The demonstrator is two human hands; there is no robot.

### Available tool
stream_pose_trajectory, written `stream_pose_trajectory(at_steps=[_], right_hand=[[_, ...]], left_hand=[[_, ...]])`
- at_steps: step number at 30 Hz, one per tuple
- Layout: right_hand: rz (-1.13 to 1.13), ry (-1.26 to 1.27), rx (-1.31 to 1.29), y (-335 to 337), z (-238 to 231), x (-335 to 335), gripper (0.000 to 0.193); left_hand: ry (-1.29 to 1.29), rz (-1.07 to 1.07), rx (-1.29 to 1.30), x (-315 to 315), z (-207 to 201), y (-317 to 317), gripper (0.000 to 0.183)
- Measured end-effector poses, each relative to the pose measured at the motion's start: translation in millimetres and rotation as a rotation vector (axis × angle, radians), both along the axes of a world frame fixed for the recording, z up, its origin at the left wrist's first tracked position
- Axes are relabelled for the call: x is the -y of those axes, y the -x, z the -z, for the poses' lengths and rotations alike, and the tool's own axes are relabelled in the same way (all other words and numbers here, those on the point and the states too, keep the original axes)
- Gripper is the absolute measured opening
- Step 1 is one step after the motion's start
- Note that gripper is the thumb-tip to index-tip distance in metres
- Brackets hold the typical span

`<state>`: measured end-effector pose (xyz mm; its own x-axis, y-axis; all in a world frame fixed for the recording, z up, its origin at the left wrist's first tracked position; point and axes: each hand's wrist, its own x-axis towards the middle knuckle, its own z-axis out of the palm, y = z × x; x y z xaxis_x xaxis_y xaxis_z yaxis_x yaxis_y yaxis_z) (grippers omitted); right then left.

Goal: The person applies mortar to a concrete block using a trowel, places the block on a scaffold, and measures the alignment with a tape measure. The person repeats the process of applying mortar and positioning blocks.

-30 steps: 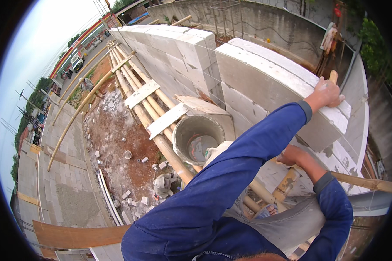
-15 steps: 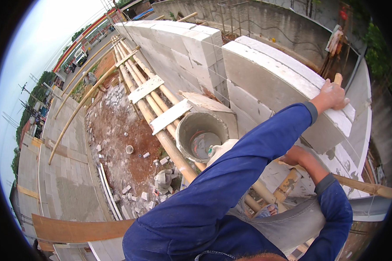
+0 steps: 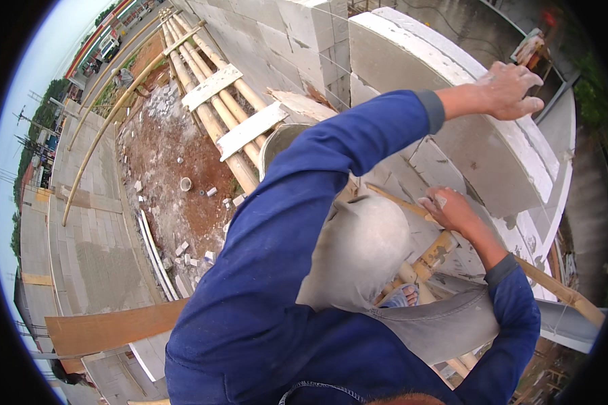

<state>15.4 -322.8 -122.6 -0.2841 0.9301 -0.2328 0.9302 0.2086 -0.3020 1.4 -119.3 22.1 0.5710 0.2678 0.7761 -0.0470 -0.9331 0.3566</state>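
Observation:
My left hand is raised over the top edge of a large pale wall block, fingers spread and nothing in them. Just below the block's near face is my right hand, its fingers loosely bent and apart, with no object visible in them. It overlaps a bamboo pole that runs across beside the wall; I cannot tell whether it touches the pole. Behind my left sleeve only the rim of a grey bucket shows. The block stands upright on lower white blocks, and its top is rough and white.
Bamboo scaffold poles with short white boards tied across stretch away to the left. Beyond lies reddish ground with rubble well below. A taller block wall rises ahead, with thin strings running by it. My knee is close below my arms.
My left hand has lifted off the block and opened; the wooden handle it held is out of sight. My right hand has moved left and up, showing its fingers. The view has shifted.

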Motion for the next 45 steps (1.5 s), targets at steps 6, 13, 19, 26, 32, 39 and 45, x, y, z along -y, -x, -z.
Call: stream_pose_trajectory(at_steps=[6, 13, 19, 26, 32, 39, 45], right_hand=[[-0.111, -0.108, -0.160, 45, 17, -29, 0.026], [-0.311, -0.322, -0.273, 176, 52, -83, 0.032], [-0.254, 0.064, 0.157, 279, 100, -98, 0.039], [-0.029, 0.089, 0.025, 249, 123, -83, 0.037], [0.026, 0.216, 0.076, 180, 104, -52, 0.066], [-0.049, -0.355, 0.228, 201, 109, -71, 0.060], [0.072, -0.374, 0.520, 222, 160, -33, 0.054]], left_hand=[[0.038, -0.453, -0.050, -85, 91, 284, 0.044], [0.823, -1.279, 0.064, 17, 236, 524, 0.046], [1.512, -0.765, 0.425, 61, 301, 500, 0.058], [1.350, -0.785, 0.490, 119, 244, 432, 0.078], [1.125, -0.730, 0.035, 107, 210, 398, 0.073], [1.103, -0.483, -0.295, 65, 197, 374, 0.070], [1.196, -0.478, -0.302, 60, 199, 380, 0.069]])
